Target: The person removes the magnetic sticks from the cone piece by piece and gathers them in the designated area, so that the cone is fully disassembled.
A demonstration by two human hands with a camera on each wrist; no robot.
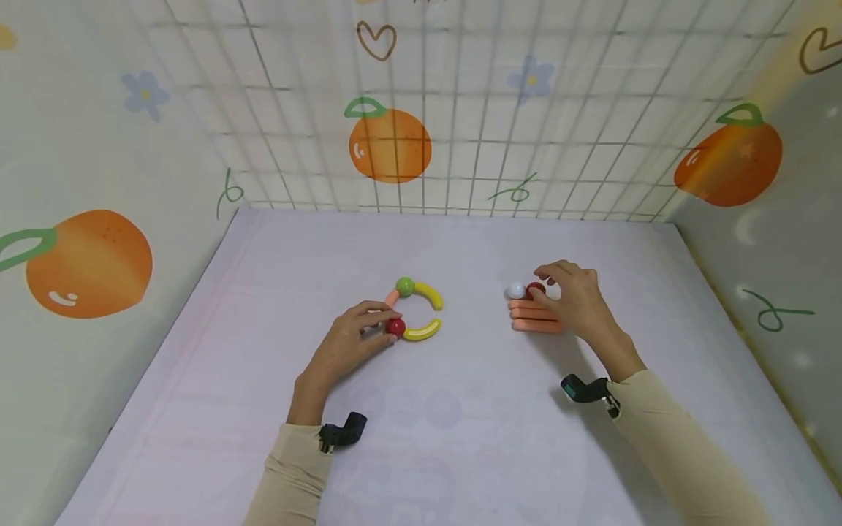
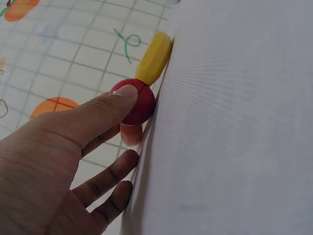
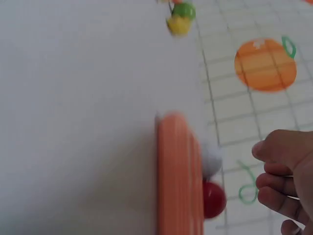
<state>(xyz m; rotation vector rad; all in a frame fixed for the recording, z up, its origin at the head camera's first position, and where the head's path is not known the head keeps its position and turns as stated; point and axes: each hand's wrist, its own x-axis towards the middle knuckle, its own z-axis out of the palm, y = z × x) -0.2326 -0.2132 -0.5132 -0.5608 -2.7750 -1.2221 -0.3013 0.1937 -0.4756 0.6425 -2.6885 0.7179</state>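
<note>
My left hand (image 1: pixel 347 340) pinches a red ball (image 2: pixel 142 106) between thumb and fingers at the near left of a partly open ring. Joined to that ball are a curved yellow stick (image 1: pixel 423 332) and an orange stick (image 1: pixel 392 298). The orange stick leads up to a green ball (image 1: pixel 404 286), from which a second curved yellow stick (image 1: pixel 430 295) runs right. A gap separates the two yellow tips. Over on the right, my right hand (image 1: pixel 579 298) hovers by another red ball (image 3: pixel 214 199), fingers loosely bent and apart from it in the right wrist view.
Beside the right red ball sits a white ball (image 1: pixel 516 291). Several orange sticks (image 1: pixel 536 326) lie side by side just in front of the balls. A patterned cloth (image 1: pixel 460 161) with a grid and printed oranges rises behind the pale tabletop (image 1: pixel 460 248).
</note>
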